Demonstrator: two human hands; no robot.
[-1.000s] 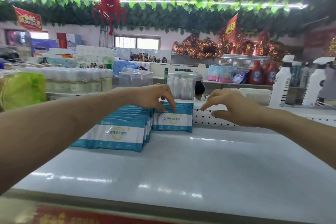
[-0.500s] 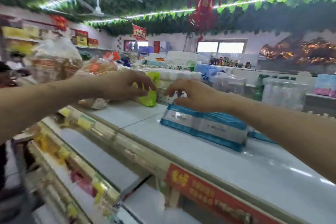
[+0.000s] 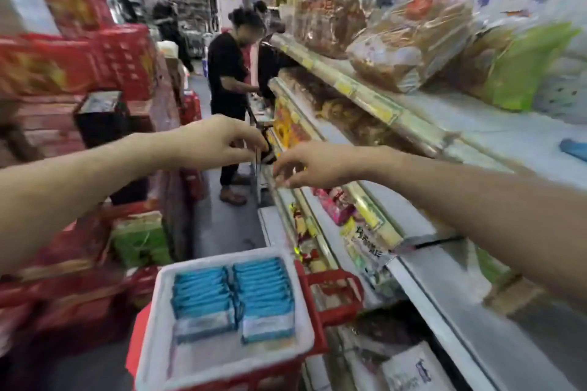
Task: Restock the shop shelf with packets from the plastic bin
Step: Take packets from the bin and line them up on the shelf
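A white plastic bin (image 3: 158, 320) sits low in the aisle and holds two rows of blue and white packets (image 3: 233, 298) standing on edge. Both my hands hover in the air above and beyond it, apart from the packets. My left hand (image 3: 216, 143) has loosely curled fingers pointing down and holds nothing. My right hand (image 3: 313, 165) reaches out beside it, fingers relaxed, also holding nothing. The white top shelf (image 3: 508, 127) runs along the right; the corner of a blue packet (image 3: 575, 149) lies on it at the frame's edge.
A person in black (image 3: 228, 86) stands further down the aisle. Red boxes (image 3: 76, 57) are stacked on the left. Bagged snacks (image 3: 409, 38) and a green bag (image 3: 524, 70) sit on the top shelf. A red basket (image 3: 333, 295) stands beside the bin under the lower shelves.
My view has swung left from the shelf top down to the aisle and the bin. Both hands have left the packets placed on the shelf and now hang empty over the aisle.
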